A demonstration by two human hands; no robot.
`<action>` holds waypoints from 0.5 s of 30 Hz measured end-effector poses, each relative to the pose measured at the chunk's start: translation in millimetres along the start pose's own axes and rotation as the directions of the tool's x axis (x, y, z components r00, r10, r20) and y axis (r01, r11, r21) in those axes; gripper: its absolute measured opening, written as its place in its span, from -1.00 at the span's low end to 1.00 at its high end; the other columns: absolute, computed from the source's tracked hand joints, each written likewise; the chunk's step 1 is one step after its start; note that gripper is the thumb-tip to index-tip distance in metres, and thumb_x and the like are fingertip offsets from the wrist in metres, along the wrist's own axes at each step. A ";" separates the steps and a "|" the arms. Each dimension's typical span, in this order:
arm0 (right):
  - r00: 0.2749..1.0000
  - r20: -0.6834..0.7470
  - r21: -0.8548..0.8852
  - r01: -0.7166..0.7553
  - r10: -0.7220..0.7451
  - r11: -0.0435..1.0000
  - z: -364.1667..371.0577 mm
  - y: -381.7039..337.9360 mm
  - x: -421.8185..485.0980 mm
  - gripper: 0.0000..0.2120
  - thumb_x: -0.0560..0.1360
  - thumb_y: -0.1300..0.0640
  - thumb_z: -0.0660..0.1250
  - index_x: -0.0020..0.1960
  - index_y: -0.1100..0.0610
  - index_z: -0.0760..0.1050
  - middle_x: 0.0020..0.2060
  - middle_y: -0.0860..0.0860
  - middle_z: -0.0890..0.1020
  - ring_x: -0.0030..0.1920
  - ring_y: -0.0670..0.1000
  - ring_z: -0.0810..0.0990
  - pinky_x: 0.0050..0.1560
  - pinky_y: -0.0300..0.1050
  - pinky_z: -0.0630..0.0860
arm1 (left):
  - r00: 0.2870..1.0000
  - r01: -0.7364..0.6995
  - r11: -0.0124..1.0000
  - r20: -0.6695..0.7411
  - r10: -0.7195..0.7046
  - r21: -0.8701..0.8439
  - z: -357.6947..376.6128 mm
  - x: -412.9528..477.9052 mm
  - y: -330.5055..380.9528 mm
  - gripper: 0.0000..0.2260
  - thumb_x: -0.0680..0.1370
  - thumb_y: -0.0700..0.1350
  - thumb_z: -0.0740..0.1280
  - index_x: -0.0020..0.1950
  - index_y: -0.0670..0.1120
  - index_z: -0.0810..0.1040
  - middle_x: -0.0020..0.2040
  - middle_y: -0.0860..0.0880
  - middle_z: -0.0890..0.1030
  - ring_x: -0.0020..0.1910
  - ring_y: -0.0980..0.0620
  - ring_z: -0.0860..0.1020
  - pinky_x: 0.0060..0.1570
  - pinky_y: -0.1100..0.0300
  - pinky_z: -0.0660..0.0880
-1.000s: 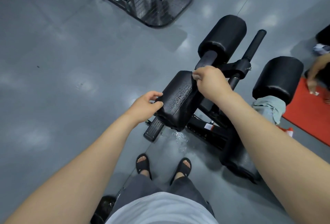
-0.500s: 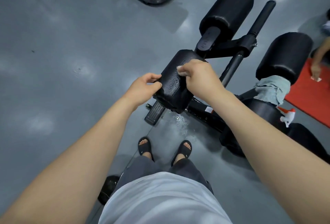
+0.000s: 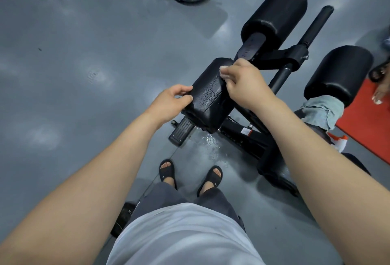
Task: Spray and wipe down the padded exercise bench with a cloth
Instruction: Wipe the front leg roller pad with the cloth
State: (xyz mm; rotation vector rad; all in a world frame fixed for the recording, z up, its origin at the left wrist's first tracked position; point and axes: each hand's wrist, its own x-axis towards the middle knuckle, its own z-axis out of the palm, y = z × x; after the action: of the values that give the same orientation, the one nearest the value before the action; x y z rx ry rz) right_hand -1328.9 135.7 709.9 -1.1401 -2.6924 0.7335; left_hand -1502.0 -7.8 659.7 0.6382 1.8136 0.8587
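Both arms reach forward and down from the standing person. The left hand (image 3: 168,101) sits at the left edge of the black bench pad (image 3: 207,104), wrist straight, thumb on top and fingers curled under the rim, so its grip holds the pad's side. The right hand (image 3: 244,83) comes in from the right, knuckles up, fingers curled over the pad's far right edge, its grip narrow on the padding. Something pale shows at its fingertips, and I cannot tell what it is.

Water droplets (image 3: 207,93) bead the pad between the hands, and a small puddle (image 3: 210,144) lies on the grey floor (image 3: 84,74) just below it.

The light blue cloth (image 3: 322,110) hangs draped over the frame to the right, under the nearer of 2 roller pads (image 3: 341,70), well apart from both hands. Just below it lies a white spray bottle (image 3: 338,141) with a red-orange part, partly hidden by the right forearm, so its contents cannot be seen. A red mat (image 3: 367,121) lies beside it.
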 end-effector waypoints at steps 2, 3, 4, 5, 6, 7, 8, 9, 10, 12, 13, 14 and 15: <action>1.000 -0.008 0.030 0.022 -0.021 0.999 5.9 -3.8 -6.3 -0.77 0.52 0.32 0.25 0.07 0.18 0.63 -0.05 0.10 0.52 0.07 0.26 0.58 0.15 0.13 0.56 | 1.000 -0.003 1.000 -0.004 0.003 -0.006 0.3 -1.2 0.5 -0.73 0.60 -0.02 0.36 0.29 0.18 0.60 0.15 0.23 0.60 -0.13 0.29 0.59 -0.09 0.31 0.45; 0.999 -0.008 0.029 0.034 -0.034 0.999 7.4 -6.4 -9.4 -0.75 0.52 0.33 0.26 0.09 0.15 0.65 -0.06 0.06 0.52 0.07 0.24 0.58 0.15 0.08 0.56 | 1.000 -0.003 1.000 -0.005 0.003 -0.008 0.5 -1.5 0.8 -0.73 0.60 -0.03 0.36 0.29 0.17 0.60 0.12 0.24 0.59 -0.18 0.32 0.58 -0.11 0.32 0.45; 0.999 -0.005 0.026 0.050 -0.050 0.998 9.3 -8.3 -11.7 -0.74 0.52 0.34 0.28 0.10 0.14 0.66 -0.07 0.02 0.51 0.06 0.23 0.57 0.13 0.04 0.55 | 1.000 -0.003 1.000 -0.003 0.003 -0.011 0.7 -1.8 0.9 -0.73 0.61 -0.04 0.36 0.29 0.17 0.60 0.11 0.25 0.60 -0.21 0.35 0.58 -0.13 0.33 0.44; 0.998 0.000 0.022 0.063 -0.063 0.998 10.6 -10.5 -13.6 -0.75 0.52 0.35 0.28 0.09 0.15 0.67 -0.07 0.00 0.51 0.05 0.22 0.57 0.11 0.02 0.54 | 1.000 -0.005 1.000 0.000 0.005 -0.014 0.6 -2.2 0.8 -0.73 0.61 -0.04 0.35 0.30 0.17 0.59 0.11 0.25 0.60 -0.21 0.35 0.58 -0.13 0.34 0.44; 0.997 0.005 0.021 0.075 -0.075 0.997 12.1 -11.7 -15.0 -0.76 0.52 0.35 0.29 0.07 0.16 0.67 -0.08 0.01 0.52 0.04 0.22 0.57 0.10 0.03 0.55 | 1.000 -0.008 1.000 0.005 0.008 -0.016 0.5 -2.6 0.9 -0.73 0.61 -0.04 0.35 0.31 0.16 0.59 0.12 0.25 0.61 -0.19 0.34 0.58 -0.13 0.33 0.44; 0.996 0.010 0.019 0.085 -0.085 0.996 13.4 -13.5 -16.4 -0.77 0.51 0.35 0.29 0.05 0.17 0.67 -0.08 0.04 0.54 0.02 0.23 0.57 0.09 0.05 0.56 | 1.000 -0.011 1.000 0.009 0.011 -0.018 0.2 -3.0 0.8 -0.72 0.61 -0.04 0.35 0.32 0.16 0.58 0.13 0.24 0.61 -0.16 0.32 0.59 -0.12 0.34 0.44; 0.996 0.014 0.023 0.089 -0.089 0.996 15.2 -14.4 -18.0 -0.78 0.51 0.35 0.29 0.04 0.17 0.66 -0.09 0.08 0.55 0.02 0.23 0.57 0.07 0.08 0.56 | 1.000 -0.012 1.000 0.014 0.012 -0.020 0.2 -3.4 0.7 -0.71 0.62 -0.04 0.35 0.33 0.16 0.58 0.15 0.23 0.62 -0.13 0.30 0.59 -0.12 0.34 0.44; 0.996 0.021 0.034 0.090 -0.090 0.995 16.4 -16.1 -20.1 -0.77 0.52 0.34 0.29 0.05 0.16 0.67 -0.08 0.09 0.56 0.02 0.23 0.57 0.07 0.09 0.57 | 1.000 -0.012 1.000 0.016 0.012 -0.023 -0.4 -4.0 0.7 -0.71 0.62 -0.04 0.35 0.34 0.16 0.57 0.17 0.23 0.62 -0.11 0.29 0.59 -0.12 0.35 0.44; 0.995 0.027 0.054 0.091 -0.092 0.994 18.0 -17.3 -22.7 -0.75 0.52 0.34 0.28 0.08 0.15 0.67 -0.06 0.10 0.57 0.04 0.22 0.58 0.10 0.10 0.57 | 1.000 -0.012 1.000 0.020 0.013 -0.024 -0.7 -4.6 0.7 -0.70 0.62 -0.03 0.34 0.36 0.16 0.57 0.18 0.23 0.62 -0.08 0.30 0.59 -0.11 0.36 0.43; 0.994 0.034 0.096 0.099 -0.103 0.990 21.2 -20.7 -28.2 -0.71 0.53 0.33 0.27 0.13 0.13 0.67 -0.03 0.09 0.58 0.06 0.22 0.60 0.13 0.12 0.58 | 0.999 -0.019 1.000 0.032 0.020 -0.018 -1.6 -6.1 0.5 -0.69 0.63 -0.02 0.34 0.38 0.16 0.56 0.21 0.23 0.62 -0.02 0.32 0.59 -0.08 0.36 0.43; 0.993 0.037 0.110 0.104 -0.108 0.989 22.4 -23.0 -31.1 -0.70 0.52 0.33 0.25 0.14 0.13 0.66 -0.02 0.09 0.59 0.05 0.23 0.60 0.14 0.13 0.58 | 0.999 -0.022 1.000 0.039 0.022 -0.017 -1.9 -6.9 0.3 -0.68 0.64 -0.01 0.34 0.39 0.17 0.55 0.22 0.23 0.62 0.02 0.32 0.58 -0.05 0.36 0.43; 0.993 0.041 0.117 0.110 -0.115 0.987 24.1 -25.2 -34.0 -0.68 0.51 0.33 0.24 0.14 0.13 0.66 -0.03 0.09 0.59 0.05 0.24 0.60 0.13 0.14 0.58 | 0.999 -0.022 1.000 0.046 0.023 -0.019 -2.3 -7.9 0.3 -0.68 0.64 -0.01 0.33 0.40 0.17 0.54 0.23 0.24 0.61 0.05 0.33 0.57 -0.02 0.36 0.43; 0.992 0.041 0.118 0.116 -0.122 0.986 24.7 -27.5 -36.6 -0.67 0.51 0.33 0.23 0.15 0.13 0.66 -0.03 0.09 0.59 0.05 0.24 0.59 0.12 0.15 0.58 | 0.998 -0.021 1.000 0.052 0.022 -0.021 -2.8 -8.8 0.5 -0.68 0.65 -0.01 0.33 0.41 0.17 0.53 0.24 0.24 0.61 0.08 0.34 0.57 0.01 0.36 0.43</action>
State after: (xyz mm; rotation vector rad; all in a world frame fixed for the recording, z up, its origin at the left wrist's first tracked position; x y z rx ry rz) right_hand -1328.0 84.0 704.1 -0.9383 -2.6896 0.8944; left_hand -1501.2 -14.8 665.6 0.6628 1.7519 0.8659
